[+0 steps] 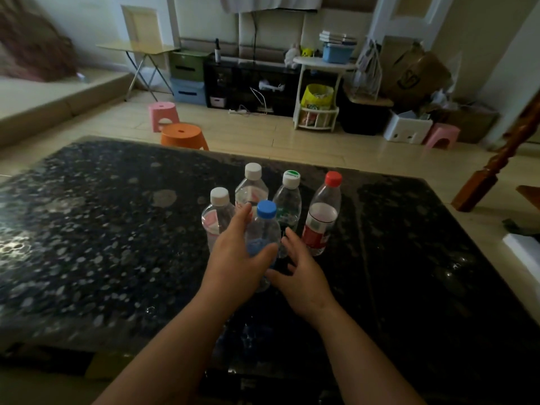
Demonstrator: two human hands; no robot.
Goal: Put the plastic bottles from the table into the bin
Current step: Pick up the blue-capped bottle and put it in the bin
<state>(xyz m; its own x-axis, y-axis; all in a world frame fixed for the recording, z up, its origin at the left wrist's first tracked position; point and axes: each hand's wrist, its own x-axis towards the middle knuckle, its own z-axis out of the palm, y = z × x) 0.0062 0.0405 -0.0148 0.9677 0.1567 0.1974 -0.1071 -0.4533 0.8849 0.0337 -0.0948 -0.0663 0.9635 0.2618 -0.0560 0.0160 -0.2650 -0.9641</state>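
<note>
Several clear plastic bottles stand close together on the dark speckled table (102,244). My left hand (233,258) is wrapped around the nearest one, the blue-capped bottle (263,229). My right hand (304,273) is just right of that bottle's base, fingers spread, holding nothing. Behind stand two white-capped bottles (219,211) (252,185), a green-capped bottle (288,200) and a red-capped bottle with a red label (321,217). No bin is in sight.
Beyond the table's far edge sit an orange stool (183,136) and a pink stool (162,114) on the tiled floor. A white shelf unit (318,92) and boxes line the back wall. A wooden post (491,171) stands at right.
</note>
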